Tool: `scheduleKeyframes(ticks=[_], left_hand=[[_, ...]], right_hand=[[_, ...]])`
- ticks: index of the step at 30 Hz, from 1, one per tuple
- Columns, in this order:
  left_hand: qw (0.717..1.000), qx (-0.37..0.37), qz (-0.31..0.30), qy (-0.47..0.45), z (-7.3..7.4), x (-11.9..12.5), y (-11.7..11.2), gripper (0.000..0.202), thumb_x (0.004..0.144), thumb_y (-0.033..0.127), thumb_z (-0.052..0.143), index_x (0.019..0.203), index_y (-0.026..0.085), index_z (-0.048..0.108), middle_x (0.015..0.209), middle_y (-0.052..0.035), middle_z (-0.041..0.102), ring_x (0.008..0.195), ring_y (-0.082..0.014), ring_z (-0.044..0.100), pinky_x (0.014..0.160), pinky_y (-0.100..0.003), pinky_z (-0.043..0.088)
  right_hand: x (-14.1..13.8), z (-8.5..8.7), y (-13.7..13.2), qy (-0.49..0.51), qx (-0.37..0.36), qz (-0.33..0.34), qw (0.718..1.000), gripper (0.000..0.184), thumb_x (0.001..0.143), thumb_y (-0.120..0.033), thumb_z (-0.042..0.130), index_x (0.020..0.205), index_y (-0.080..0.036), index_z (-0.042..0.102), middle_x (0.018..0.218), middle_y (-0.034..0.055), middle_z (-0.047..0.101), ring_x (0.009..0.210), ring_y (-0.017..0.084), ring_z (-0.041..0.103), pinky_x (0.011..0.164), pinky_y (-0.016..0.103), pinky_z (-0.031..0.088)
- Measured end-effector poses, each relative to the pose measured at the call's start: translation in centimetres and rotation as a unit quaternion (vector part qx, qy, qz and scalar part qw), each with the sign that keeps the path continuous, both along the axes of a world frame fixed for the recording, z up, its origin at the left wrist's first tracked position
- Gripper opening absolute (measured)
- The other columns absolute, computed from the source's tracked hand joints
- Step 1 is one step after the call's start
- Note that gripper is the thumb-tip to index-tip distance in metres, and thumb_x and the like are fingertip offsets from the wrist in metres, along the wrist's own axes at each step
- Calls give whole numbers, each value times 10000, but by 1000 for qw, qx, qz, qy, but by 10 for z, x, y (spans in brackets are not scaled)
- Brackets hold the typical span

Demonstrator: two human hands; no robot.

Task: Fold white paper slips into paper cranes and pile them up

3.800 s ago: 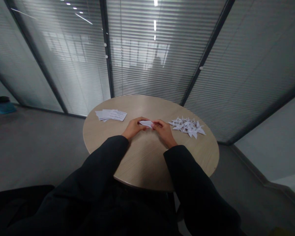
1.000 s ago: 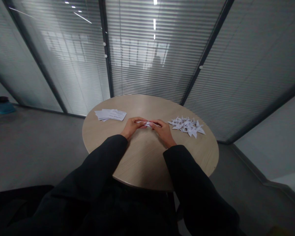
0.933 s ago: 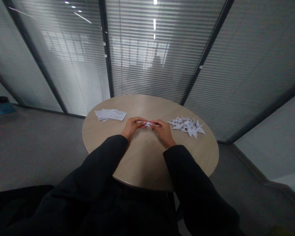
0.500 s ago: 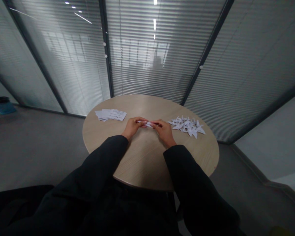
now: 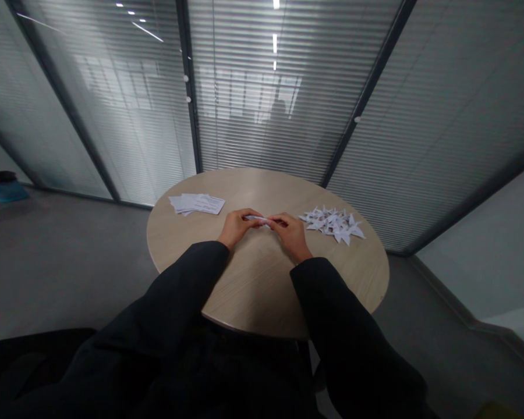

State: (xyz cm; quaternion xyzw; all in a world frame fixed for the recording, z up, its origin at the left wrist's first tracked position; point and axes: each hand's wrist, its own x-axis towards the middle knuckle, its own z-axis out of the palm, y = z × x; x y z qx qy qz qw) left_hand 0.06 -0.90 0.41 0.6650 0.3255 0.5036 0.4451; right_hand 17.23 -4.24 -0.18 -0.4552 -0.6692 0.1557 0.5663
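Between my two hands, over the middle of the table, is a small folded piece of white paper. My left hand pinches its left end between thumb and fingers. Its right end is pinched by my right hand, and the fingertips of both hands nearly meet. Most of the paper is hidden by my fingers. To the right of my right hand lies a pile of folded white paper pieces with pointed tips, like origami cranes. A loose stack of white paper sheets lies beyond my left hand.
The round wooden table stands close to a glass partition with blinds. A blue bin with a dark liner is on the floor at far left. A white wall rises on the right.
The folded paper has been turned slightly in my fingers and shows a thinner edge now. My hands stay in nearly the same place; the pile and the stack are unchanged.
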Motion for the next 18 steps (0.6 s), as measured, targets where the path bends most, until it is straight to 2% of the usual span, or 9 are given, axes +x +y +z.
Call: scheduleKeyframes(ticks=[5, 10, 18], left_hand=[[1000, -8, 12, -7, -1, 1, 0, 342, 621, 420, 794, 780, 125, 723, 691, -64, 703, 644, -169, 665, 639, -278, 526], [1000, -26, 6, -15, -2, 3, 1, 305, 632, 378, 788, 771, 118, 709, 705, -68, 703, 645, -172, 670, 625, -279, 528], [1000, 13, 15, 15, -2, 1, 2, 212, 677, 323, 745, 751, 128, 703, 686, -49, 688, 619, -150, 632, 615, -266, 486]], right_hand=[[-1, 1, -1, -20, 5, -6, 1000, 261, 778, -453, 674, 784, -197, 726, 810, 57, 707, 726, 182, 637, 684, 317, 504], [0, 2, -2, -37, 21, -8, 999, 210, 793, -398, 652, 768, -196, 704, 808, 48, 696, 711, 172, 622, 674, 307, 495], [-1, 1, -2, -67, 15, -2, 998, 215, 814, -394, 620, 770, -192, 682, 801, 44, 680, 729, 176, 616, 693, 303, 480]])
